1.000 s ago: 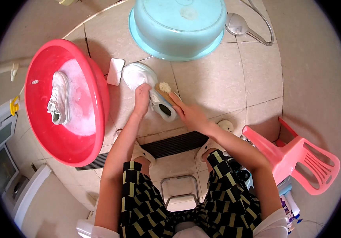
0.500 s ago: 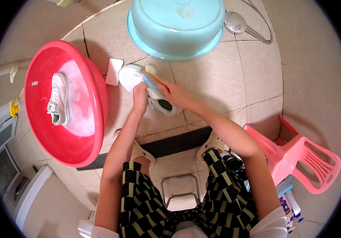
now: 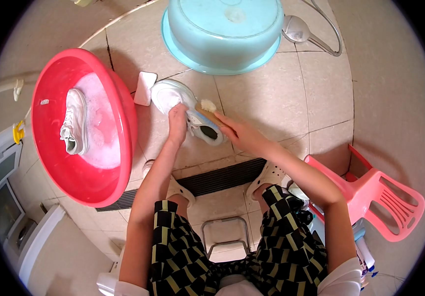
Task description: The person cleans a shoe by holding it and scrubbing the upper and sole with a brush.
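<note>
A white sneaker (image 3: 163,96) rests on the tiled floor, its toe up and to the left and its dark opening toward me. My left hand (image 3: 177,123) is closed on the shoe's upper near the laces. In my right hand (image 3: 242,134) is a wooden-handled scrub brush (image 3: 206,113), held against the sneaker's right side. A pale tuft of bristles shows on the brush's upper side, and bluish bristles face the shoe. Beside the toe lies a white rectangular block (image 3: 145,88). Another white sneaker (image 3: 76,113) sits in sudsy water inside the red basin (image 3: 120,106) at left.
An upside-down light blue basin (image 3: 222,52) stands beyond the sneaker. A shower head (image 3: 296,28) with its hose lies to the basin's right. At right is a pink plastic chair (image 3: 365,190). A dark drain grate (image 3: 222,178) runs across the floor between my feet.
The brush in my right hand has slid along the sneaker's side from near the toe toward the heel, down and right. My left hand still grips the shoe.
</note>
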A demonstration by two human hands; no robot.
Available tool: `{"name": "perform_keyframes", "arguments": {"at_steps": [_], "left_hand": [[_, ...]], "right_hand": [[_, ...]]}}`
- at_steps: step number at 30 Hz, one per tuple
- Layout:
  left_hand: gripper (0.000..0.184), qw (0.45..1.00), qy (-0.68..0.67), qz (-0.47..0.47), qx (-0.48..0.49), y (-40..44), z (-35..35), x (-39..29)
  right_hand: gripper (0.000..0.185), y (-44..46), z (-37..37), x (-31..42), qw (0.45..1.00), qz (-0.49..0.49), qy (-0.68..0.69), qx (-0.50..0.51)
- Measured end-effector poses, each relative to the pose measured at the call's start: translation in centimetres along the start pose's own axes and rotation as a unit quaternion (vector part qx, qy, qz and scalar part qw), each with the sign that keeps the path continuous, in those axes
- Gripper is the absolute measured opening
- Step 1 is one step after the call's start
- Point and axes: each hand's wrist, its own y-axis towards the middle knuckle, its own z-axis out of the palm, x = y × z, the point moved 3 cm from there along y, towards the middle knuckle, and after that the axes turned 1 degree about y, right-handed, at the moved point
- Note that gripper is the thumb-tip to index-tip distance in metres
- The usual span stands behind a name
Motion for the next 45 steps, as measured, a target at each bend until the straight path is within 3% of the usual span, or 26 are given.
{"name": "perform_keyframes", "arguments": {"at_steps": [6, 8, 11, 15, 17, 24, 32, 39, 45], "left_hand": [[0.020, 0.999, 0.021, 0.011, -0.025, -0.6, 0.7, -0.6], [0.020, 1.000, 0.022, 0.009, -0.017, -0.9, 0.7, -0.8], [0.020, 0.999, 0.030, 0.022, -0.009, -0.9, 0.6, -1.0], [0.018, 1.000, 0.027, 0.004, 0.004, -1.4, 1.1, -1.7], [0.018, 0.999, 0.042, -0.015, 0.012, -1.4, 1.3, -1.9], [0.019, 0.997, 0.076, 0.004, 0.033, -1.3, 0.8, -2.0], [0.024, 0.996, 0.089, 0.028, 0.005, -0.9, 0.5, -1.3], [0.023, 0.993, 0.104, 0.036, 0.035, -0.6, 0.3, -1.3], [0.022, 0.997, 0.069, 0.020, 0.003, -1.2, 1.2, -2.2]], "right_hand": [[0.046, -4.4, -0.8, 0.6, 1.000, 0.025, 0.005, 0.005], [0.047, -5.5, -1.1, 0.8, 0.992, 0.113, -0.018, 0.054], [0.048, -6.3, -0.8, 0.1, 0.989, 0.133, -0.003, 0.058], [0.049, -5.2, 1.0, -1.1, 0.996, 0.059, -0.057, 0.030], [0.051, -4.0, 1.3, -0.4, 0.988, 0.091, -0.090, 0.082], [0.050, -2.0, 3.2, -0.7, 0.986, 0.105, -0.118, 0.050], [0.050, 1.7, 3.8, 0.0, 0.996, 0.023, -0.057, -0.068], [0.049, 3.3, 3.2, 1.3, 0.992, 0.040, -0.097, -0.063], [0.043, 2.7, 2.1, 1.5, 0.984, 0.093, -0.137, -0.067]]}}
